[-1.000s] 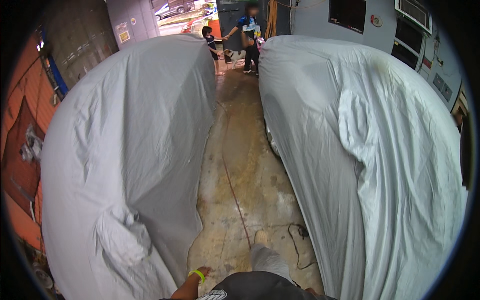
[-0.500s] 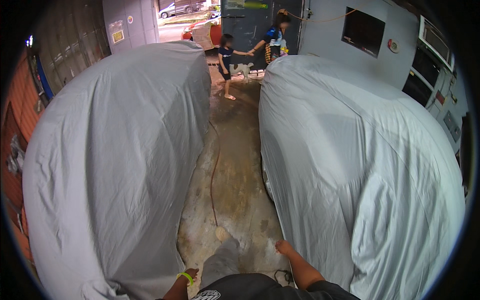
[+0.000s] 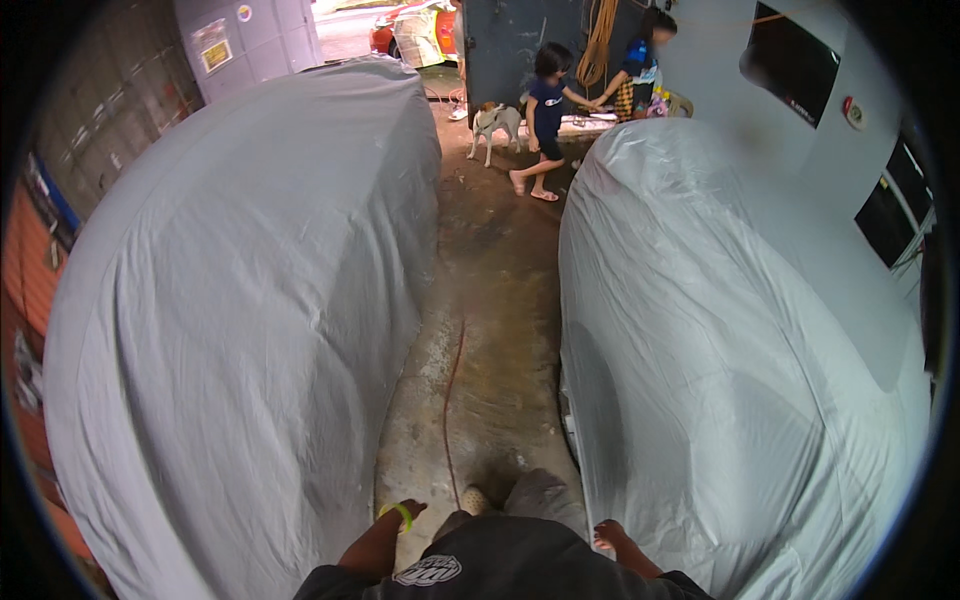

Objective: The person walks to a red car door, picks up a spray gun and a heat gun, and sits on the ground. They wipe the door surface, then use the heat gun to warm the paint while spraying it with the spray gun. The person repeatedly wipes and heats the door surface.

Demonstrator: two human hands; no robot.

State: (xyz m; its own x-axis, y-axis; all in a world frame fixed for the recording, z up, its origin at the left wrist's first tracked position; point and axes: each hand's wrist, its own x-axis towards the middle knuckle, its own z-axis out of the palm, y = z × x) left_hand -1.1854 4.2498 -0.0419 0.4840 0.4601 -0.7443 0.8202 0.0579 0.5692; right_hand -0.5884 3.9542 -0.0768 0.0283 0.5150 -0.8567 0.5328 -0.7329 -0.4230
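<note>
Left hand (image 3: 407,514): grip apart, hung near edge of left cover (image 3: 250,330). Right hand (image 3: 612,540): beside right cover (image 3: 720,370); grip could not be told.

Close above my left hand (image 3: 410,510) and right hand (image 3: 612,538), my head-worn fisheye faces down and forward along the concrete floor (image 3: 505,390) toward the dark door (image 3: 510,50) at top centre.
</note>
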